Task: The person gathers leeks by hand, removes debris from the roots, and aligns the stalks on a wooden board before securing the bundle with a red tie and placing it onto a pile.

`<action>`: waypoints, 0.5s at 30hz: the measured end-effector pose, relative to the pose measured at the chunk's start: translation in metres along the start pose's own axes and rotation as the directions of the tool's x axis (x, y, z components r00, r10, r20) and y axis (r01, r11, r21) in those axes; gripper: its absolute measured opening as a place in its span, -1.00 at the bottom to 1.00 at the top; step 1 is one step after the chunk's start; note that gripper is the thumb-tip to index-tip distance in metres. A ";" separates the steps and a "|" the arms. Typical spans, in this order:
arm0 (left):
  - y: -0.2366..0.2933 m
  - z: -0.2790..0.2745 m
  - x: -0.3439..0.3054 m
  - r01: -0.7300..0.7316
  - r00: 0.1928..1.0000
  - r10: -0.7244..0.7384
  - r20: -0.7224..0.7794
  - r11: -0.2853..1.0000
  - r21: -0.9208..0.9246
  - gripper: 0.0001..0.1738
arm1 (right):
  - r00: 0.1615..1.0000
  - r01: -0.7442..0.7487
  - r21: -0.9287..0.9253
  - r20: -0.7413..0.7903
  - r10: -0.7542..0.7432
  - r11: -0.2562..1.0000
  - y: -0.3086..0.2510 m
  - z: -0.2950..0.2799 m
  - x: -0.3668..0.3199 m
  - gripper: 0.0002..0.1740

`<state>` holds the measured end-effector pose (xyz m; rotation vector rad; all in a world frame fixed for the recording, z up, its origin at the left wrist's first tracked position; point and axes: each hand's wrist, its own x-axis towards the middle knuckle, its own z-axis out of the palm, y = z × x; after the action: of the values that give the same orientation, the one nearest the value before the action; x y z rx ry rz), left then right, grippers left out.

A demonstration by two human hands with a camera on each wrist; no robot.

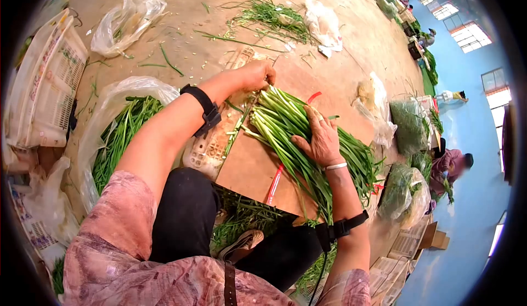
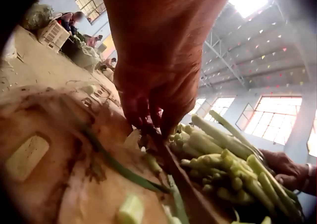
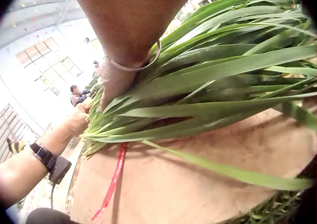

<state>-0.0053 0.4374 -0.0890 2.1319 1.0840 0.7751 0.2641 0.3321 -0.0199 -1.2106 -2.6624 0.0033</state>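
Right hand on greens | left hand at board's edge, grip unclear

The bunch of green stalks lies flat across the brown board, over a red strip. Its pale ends point far left; its long, flat leaves fan out toward the near right.

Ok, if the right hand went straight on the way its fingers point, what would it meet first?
Probably the red strap just past the right hand's fingertips, or the board beside it; depth is unclear.
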 end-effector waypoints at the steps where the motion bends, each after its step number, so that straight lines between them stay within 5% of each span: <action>1: -0.002 0.002 -0.001 -0.021 0.999 0.024 -0.049 0.998 0.065 -0.84 | 1.000 0.008 -0.008 -0.010 -0.008 1.000 -0.001 0.000 0.001 -0.06; 5: -0.001 -0.002 0.000 -0.060 0.983 0.095 -0.158 0.975 0.213 -0.88 | 1.000 0.012 -0.021 -0.024 -0.012 1.000 -0.001 -0.001 0.001 -0.06; 7: 0.011 -0.016 0.001 0.109 0.921 -0.126 -0.368 0.992 -0.066 -0.90 | 0.999 0.021 0.000 -0.037 -0.021 1.000 -0.001 -0.001 0.000 -0.07; 10: 0.044 -0.048 0.005 0.105 0.905 -0.196 -0.379 0.963 -0.247 -0.86 | 1.000 0.004 0.003 -0.018 -0.004 1.000 0.000 0.001 0.000 -0.06; 12: 0.083 -0.063 0.005 -0.180 0.814 -0.082 -0.575 0.905 -0.384 -0.87 | 1.000 0.004 0.008 -0.019 -0.004 1.000 0.001 -0.001 0.000 -0.06; 15: 0.150 -0.066 0.024 -0.449 0.735 0.187 -0.652 0.855 -0.260 -0.95 | 1.000 -0.025 0.027 0.009 0.024 0.999 0.000 -0.003 0.001 -0.05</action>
<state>0.0309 0.4032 0.0692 1.7518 0.7303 1.7900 0.2640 0.3330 -0.0168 -1.2377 -2.6461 0.0487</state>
